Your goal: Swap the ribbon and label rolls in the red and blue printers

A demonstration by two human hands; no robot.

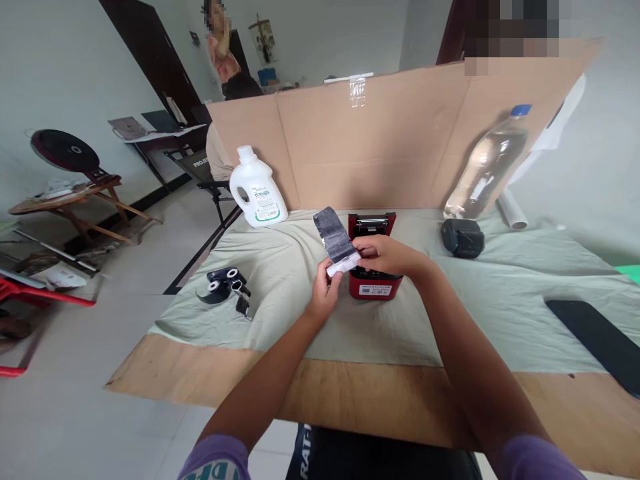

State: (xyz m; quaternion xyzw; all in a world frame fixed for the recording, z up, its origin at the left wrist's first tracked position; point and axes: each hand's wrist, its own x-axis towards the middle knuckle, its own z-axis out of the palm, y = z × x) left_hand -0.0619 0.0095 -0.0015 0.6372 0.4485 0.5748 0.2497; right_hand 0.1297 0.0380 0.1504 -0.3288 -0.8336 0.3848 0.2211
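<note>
Both hands hold a small white paper roll, from which a loose dark grey strip extends up and to the left. My left hand is closed on the roll's left end, with the thumb in front. At the other end, the fingers of my right hand pinch the roll; some fingertips are hidden. Just behind and below my right hand stands a small red and black printer-like device with its lid raised and a white label on its front. My right hand covers part of its inside.
Dark ribbon rolls lie left on the green cloth. A white jug, a water bottle and a black box-like object stand toward the back, before a cardboard panel. A phone lies right. People are beyond the panel.
</note>
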